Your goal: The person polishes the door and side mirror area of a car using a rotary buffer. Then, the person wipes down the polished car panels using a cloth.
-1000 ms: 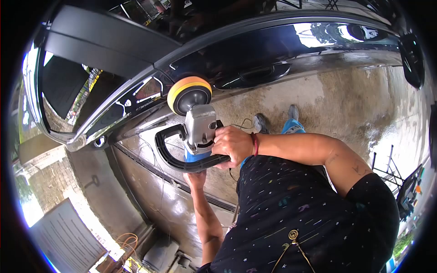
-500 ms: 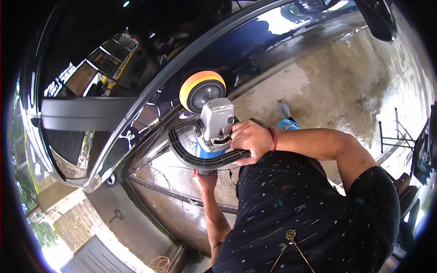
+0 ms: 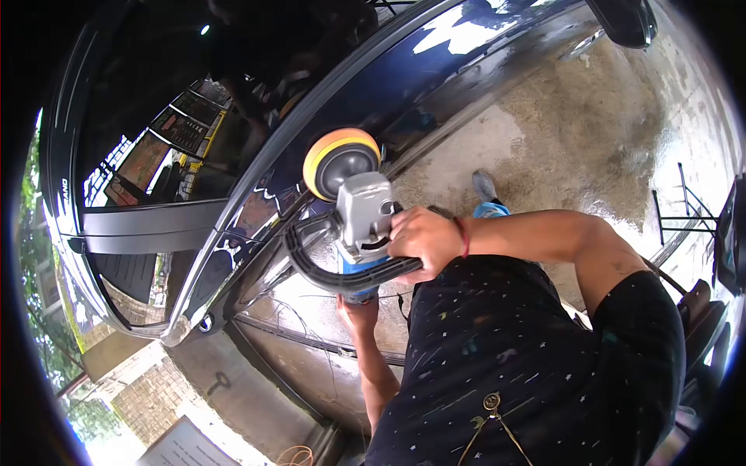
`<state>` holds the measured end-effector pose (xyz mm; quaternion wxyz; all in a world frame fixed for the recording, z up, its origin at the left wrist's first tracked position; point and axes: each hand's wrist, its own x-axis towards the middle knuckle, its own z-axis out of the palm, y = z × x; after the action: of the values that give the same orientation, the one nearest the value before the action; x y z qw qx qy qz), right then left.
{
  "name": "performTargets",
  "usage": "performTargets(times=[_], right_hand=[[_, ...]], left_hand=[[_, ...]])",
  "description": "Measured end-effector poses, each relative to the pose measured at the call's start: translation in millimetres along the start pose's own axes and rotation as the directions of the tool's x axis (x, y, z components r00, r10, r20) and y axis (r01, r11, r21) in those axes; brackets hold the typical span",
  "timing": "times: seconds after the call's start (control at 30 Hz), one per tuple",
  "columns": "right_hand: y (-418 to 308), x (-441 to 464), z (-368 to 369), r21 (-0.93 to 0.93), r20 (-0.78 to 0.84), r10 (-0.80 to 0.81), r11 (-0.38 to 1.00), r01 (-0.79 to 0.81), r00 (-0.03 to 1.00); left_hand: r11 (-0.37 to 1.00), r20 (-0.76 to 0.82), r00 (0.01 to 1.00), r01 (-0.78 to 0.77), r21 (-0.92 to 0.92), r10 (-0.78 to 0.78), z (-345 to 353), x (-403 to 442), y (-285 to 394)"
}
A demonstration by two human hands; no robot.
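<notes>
Concrete floor (image 3: 575,147), single bay: grey and brown, patchy, wet and shining toward the right. Dark car (image 3: 326,46), count 1, filled the upper left; its glossy flank ran slantwise from the lower left to the top right. Glass panes, 2 visible, split by 1 grey strip (image 3: 148,227); the upper pane (image 3: 167,116) carried reflections of a yellow bar and dark panels. Person, 1, in a dark speckled shirt (image 3: 513,349), at the lower right. Concrete wall (image 3: 260,373), 1 section, at the lower left, brickwork (image 3: 148,392) beside it. Black metal frame (image 3: 684,206), 1, stood near the floor's right edge. Printed sheet (image 3: 186,446), 1, was cut off at the bottom.

Polisher (image 3: 365,206), count 1: held in the air between shirt and car, its head toward the lower edge of the car's flank. Loop handle (image 3: 315,268), 1, black. Hands, 2, well apart from neither tool nor each other: right hand (image 3: 426,242) clamped on the handle's near end; left hand (image 3: 357,309) wrapped about the lower end of the blue body, fingers partly hidden. Side mirror (image 3: 631,23), 1, at the top right. Pad (image 3: 330,145), 1, orange and yellow, faced the car; contact could not be told. Shoe (image 3: 483,185), 1 visible. Red wristband (image 3: 465,237), 1. Gold pendant (image 3: 491,402), 1.
</notes>
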<state>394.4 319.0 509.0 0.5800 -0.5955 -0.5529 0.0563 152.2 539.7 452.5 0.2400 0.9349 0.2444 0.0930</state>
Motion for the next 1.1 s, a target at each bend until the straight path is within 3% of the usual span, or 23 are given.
performTargets(times=[0.07, 0.1, 0.23, 0.3, 0.5, 0.53, 0.57, 0.63, 0.73, 0.83, 1.1], right_hand=[[4, 10, 29, 0.038, -0.004, -0.034, 0.999, 0.034, 0.999], [3, 17, 44, 0.067, -0.012, -0.048, 0.997, 0.048, 0.999], [-1, 27, 58, 0.021, 0.044, -0.008, 1.0, 0.007, 0.999], [-1, 28, 57, 0.096, 0.016, -0.036, 0.995, 0.034, 0.999], [-3, 17, 20, 0.059, -0.072, -0.057, 0.996, 0.061, 0.996], [-2, 13, 12, 0.049, -0.077, -0.047, 0.998, 0.05, 0.996], [-1, 8, 2, 0.04, -0.084, -0.035, 0.998, 0.039, 0.996], [2, -3, -22, 0.045, -0.073, -0.011, 0.999, 0.014, 0.997], [-1, -14, -57, 0.03, -0.194, -0.072, 0.996, 0.079, 0.978], [-4, -34, -96, 0.038, -0.148, 0.032, 0.999, -0.027, 0.989], [-1, -64, -163, 0.041, -0.183, 0.062, 0.998, -0.056, 0.981]], left_hand=[[0.998, 0.008, 0.999, 0.042, -0.037, -0.042, -8, -7, -19], [0.998, -0.023, 0.998, -0.053, -0.018, 0.052, -19, -11, -27], [0.996, 0.012, 0.999, 0.045, -0.08, -0.044, -30, -16, -44], [0.995, -0.019, 1.0, -0.002, -0.104, 0.0, -31, -12, -48], [0.998, -0.004, 0.999, -0.041, -0.05, 0.041, -22, 7, -28], [0.991, -0.005, 0.991, -0.135, -0.025, 0.135, -18, 12, -24], [0.974, -0.002, 0.974, -0.228, 0.002, 0.228, -14, 19, -12], [0.98, -0.003, 0.98, -0.199, -0.011, 0.199, -7, 25, 16], [0.992, 0.06, 0.991, -0.123, 0.014, 0.122, 3, 34, 53], [0.987, 0.05, 0.988, -0.15, 0.052, 0.147, 15, 42, 96], [0.981, 0.134, 0.979, -0.167, 0.094, 0.154, 37, 59, 160]])
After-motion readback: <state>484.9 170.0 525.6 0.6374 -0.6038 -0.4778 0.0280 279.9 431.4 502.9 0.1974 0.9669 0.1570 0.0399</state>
